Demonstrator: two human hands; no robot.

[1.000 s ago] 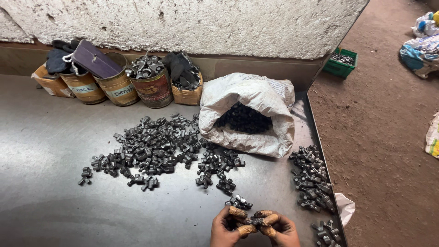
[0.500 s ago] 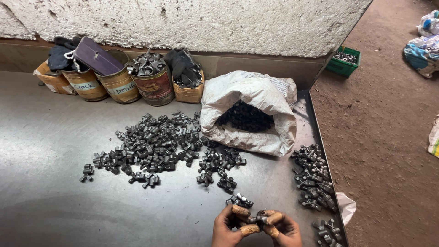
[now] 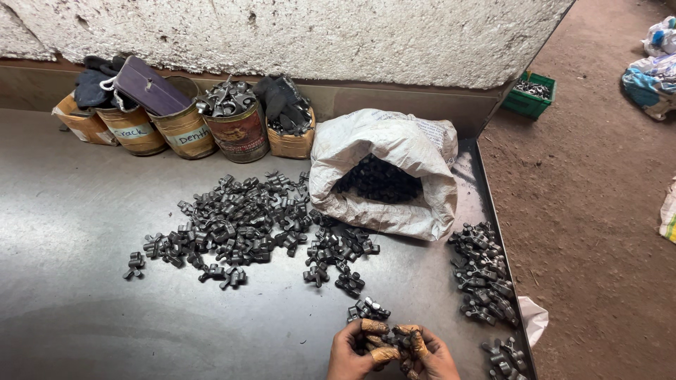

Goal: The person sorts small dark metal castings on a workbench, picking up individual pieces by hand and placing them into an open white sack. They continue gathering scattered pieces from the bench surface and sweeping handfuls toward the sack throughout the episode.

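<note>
My left hand (image 3: 352, 352) and my right hand (image 3: 433, 355) are together at the bottom edge of the view, both closed around a cluster of small dark metal parts (image 3: 389, 342). My fingertips wear tan covers. A few more parts (image 3: 369, 309) lie on the steel table just above my hands. A large pile of the same parts (image 3: 236, 222) spreads over the middle of the table. A white sack (image 3: 394, 169) lies open on its side, full of dark parts.
Several cans (image 3: 236, 130) stand along the back wall; one holds metal parts, others hold dark gloves and a purple case. Another row of parts (image 3: 482, 271) lies by the table's right edge (image 3: 503, 246). A green crate (image 3: 529, 95) sits on the dirt floor.
My hands stay together near the bottom and turn the parts slightly. The camera has shifted a little, so the cans and pile sit slightly further right in view.
</note>
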